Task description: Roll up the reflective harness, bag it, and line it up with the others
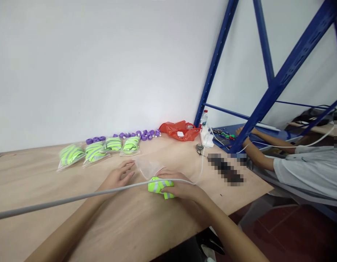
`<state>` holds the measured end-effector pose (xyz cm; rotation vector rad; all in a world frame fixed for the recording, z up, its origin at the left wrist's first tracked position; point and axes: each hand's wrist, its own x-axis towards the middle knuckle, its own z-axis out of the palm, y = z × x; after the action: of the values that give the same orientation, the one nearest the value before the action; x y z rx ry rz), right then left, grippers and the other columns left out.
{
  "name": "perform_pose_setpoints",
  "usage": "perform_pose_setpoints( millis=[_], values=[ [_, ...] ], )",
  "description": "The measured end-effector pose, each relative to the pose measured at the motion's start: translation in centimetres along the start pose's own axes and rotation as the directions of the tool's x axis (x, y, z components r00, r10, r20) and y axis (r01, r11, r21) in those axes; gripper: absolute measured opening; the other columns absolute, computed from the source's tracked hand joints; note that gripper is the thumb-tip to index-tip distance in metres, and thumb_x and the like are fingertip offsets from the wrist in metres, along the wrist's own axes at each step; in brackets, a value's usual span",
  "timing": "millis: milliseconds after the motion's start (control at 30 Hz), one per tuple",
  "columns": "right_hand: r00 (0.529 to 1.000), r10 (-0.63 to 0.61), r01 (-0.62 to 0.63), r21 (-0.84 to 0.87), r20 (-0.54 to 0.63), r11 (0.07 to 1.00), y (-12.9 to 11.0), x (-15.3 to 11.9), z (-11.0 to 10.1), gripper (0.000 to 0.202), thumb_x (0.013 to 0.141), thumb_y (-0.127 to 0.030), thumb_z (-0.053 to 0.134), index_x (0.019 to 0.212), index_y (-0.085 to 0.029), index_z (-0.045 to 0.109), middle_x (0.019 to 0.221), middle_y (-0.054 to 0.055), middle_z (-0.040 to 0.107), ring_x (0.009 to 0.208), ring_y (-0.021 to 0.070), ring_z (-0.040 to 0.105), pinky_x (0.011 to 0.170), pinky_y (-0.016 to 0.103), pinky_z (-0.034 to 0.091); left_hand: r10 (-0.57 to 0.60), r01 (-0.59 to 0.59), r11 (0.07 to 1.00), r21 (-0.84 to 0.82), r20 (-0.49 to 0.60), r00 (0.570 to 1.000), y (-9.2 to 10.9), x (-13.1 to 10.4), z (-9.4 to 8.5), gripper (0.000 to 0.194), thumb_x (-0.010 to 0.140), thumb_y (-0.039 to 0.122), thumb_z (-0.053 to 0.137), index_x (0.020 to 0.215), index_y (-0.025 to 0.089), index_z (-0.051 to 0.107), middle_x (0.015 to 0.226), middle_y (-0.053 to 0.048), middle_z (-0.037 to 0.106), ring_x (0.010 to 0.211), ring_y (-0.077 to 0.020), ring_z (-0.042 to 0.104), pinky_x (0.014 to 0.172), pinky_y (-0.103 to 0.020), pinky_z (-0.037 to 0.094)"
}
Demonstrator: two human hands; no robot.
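My right hand [179, 185] is closed around a folded bundle of neon-yellow reflective strap [156, 186] with silver stripes, low over the table. Just behind the bundle lies a clear plastic bag [148, 168], flat on the wood. At the left edge of that bag is my left hand [117, 177], fingers apart and holding nothing; whether its fingertips touch the bag I cannot tell. Farther back stand several filled bags of the same yellow strap, the nearest being a bagged bundle [130, 145].
Purple rolls [146, 134] line the wall beside a red plastic bag [179, 130]. A white cable [102, 191] crosses in front of my hands. At right are a power strip [207, 139], a bottle [204, 118], blue rack posts [266, 98] and a co-worker's arms [259, 154].
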<state>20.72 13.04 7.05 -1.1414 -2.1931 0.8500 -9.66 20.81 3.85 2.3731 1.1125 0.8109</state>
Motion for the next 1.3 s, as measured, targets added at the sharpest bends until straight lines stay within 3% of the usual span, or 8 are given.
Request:
perform_pose_setpoints(
  millis=[267, 400, 467, 567, 733, 833, 1100, 1300],
  values=[
    [0.994, 0.031, -0.034, -0.033, -0.101, 0.999, 0.4, -2.5, -0.2, 0.041, 0.087, -0.023, 0.069, 0.127, -0.032, 0.07, 0.139, 0.001, 0.065, 0.124, 0.0241, 0.062, 0.108, 0.038, 0.047, 0.037, -0.037, 0.995, 0.095, 0.005, 0.999, -1.4, -0.1, -0.3, 0.053, 0.101, 0.053, 0.041, 0.136, 0.021, 0.064, 0.147, -0.01, 0.057, 0.135, -0.0306, 0.053, 0.112, -0.044, 0.046],
    [0.995, 0.025, -0.037, -0.127, -0.096, 0.991, 0.1, -3.6, -0.3, 0.042, 0.09, -0.021, 0.064, 0.13, -0.032, 0.068, 0.139, 0.0, 0.065, 0.12, 0.0235, 0.065, 0.103, 0.036, 0.05, 0.068, -0.078, 0.987, 0.14, 0.076, 0.995, -1.6, -0.1, -0.3, 0.046, 0.101, 0.047, 0.043, 0.133, 0.024, 0.067, 0.144, -0.008, 0.059, 0.134, -0.0296, 0.053, 0.115, -0.046, 0.041],
    [0.997, -0.002, -0.013, -0.202, -0.071, 0.979, -0.2, -3.9, -0.1, 0.043, 0.091, -0.019, 0.06, 0.132, -0.032, 0.066, 0.141, 0.001, 0.064, 0.12, 0.024, 0.065, 0.101, 0.036, 0.05, 0.052, -0.059, 0.981, 0.182, 0.045, 0.998, -0.5, 0.1, -0.4, 0.041, 0.1, 0.045, 0.045, 0.122, 0.025, 0.072, 0.141, -0.008, 0.061, 0.132, -0.0305, 0.054, 0.114, -0.047, 0.042],
    [0.999, -0.022, 0.011, -0.323, -0.03, 0.946, -0.7, -4.0, 0.6, 0.047, 0.091, -0.014, 0.055, 0.135, -0.03, 0.063, 0.141, 0.002, 0.063, 0.121, 0.0251, 0.064, 0.1, 0.035, 0.05, 0.048, -0.029, 0.981, 0.194, -0.094, 0.994, 2.9, 1.0, -0.6, 0.036, 0.099, 0.041, 0.044, 0.106, 0.021, 0.073, 0.128, -0.011, 0.065, 0.12, -0.0287, 0.059, 0.106, -0.044, 0.046],
    [0.998, -0.04, 0.062, -0.538, 0.052, 0.841, -1.1, -3.8, 2.3, 0.06, 0.089, -0.002, 0.043, 0.145, -0.022, 0.051, 0.142, 0.007, 0.063, 0.115, 0.0253, 0.066, 0.091, 0.035, 0.053, 0.026, -0.031, 0.987, 0.159, 0.033, 0.999, 9.9, 3.1, 0.3, 0.025, 0.091, 0.043, 0.059, 0.098, 0.02, 0.065, 0.101, -0.007, 0.068, 0.089, -0.0236, 0.064, 0.082, -0.036, 0.05],
    [0.995, -0.083, 0.103, -0.607, 0.062, 0.788, -1.2, -3.7, 2.9, 0.055, 0.091, -0.002, 0.043, 0.143, -0.019, 0.051, 0.139, 0.009, 0.064, 0.113, 0.026, 0.066, 0.088, 0.036, 0.054, -0.017, -0.022, 0.972, 0.234, 0.164, 0.986, 12.4, 4.2, 1.3, 0.027, 0.085, 0.04, 0.067, 0.103, 0.019, 0.064, 0.101, -0.006, 0.068, 0.089, -0.0244, 0.064, 0.077, -0.035, 0.049],
    [0.995, -0.092, 0.087, -0.678, 0.029, 0.73, -1.7, -3.9, 3.5, 0.047, 0.091, -0.004, 0.052, 0.135, -0.021, 0.057, 0.123, 0.007, 0.072, 0.095, 0.0246, 0.069, 0.077, 0.033, 0.054, -0.13, -0.01, 0.84, 0.542, 0.22, 0.967, 14.9, 5.8, 3.6, 0.014, 0.091, 0.028, 0.059, 0.096, 0.018, 0.068, 0.103, -0.01, 0.069, 0.097, -0.0293, 0.066, 0.072, -0.036, 0.047],
    [0.992, -0.125, 0.108, -0.684, 0.025, 0.722, -1.6, -4.0, 3.7, 0.051, 0.091, -0.004, 0.051, 0.14, -0.018, 0.052, 0.136, 0.009, 0.066, 0.095, 0.0254, 0.068, 0.076, 0.036, 0.056, -0.129, -0.004, 0.814, 0.58, 0.188, 0.974, 15.4, 6.1, 3.1, 0.022, 0.096, 0.016, 0.046, 0.096, 0.017, 0.068, 0.1, -0.01, 0.07, 0.092, -0.0274, 0.067, 0.066, -0.035, 0.043]
  ],
)
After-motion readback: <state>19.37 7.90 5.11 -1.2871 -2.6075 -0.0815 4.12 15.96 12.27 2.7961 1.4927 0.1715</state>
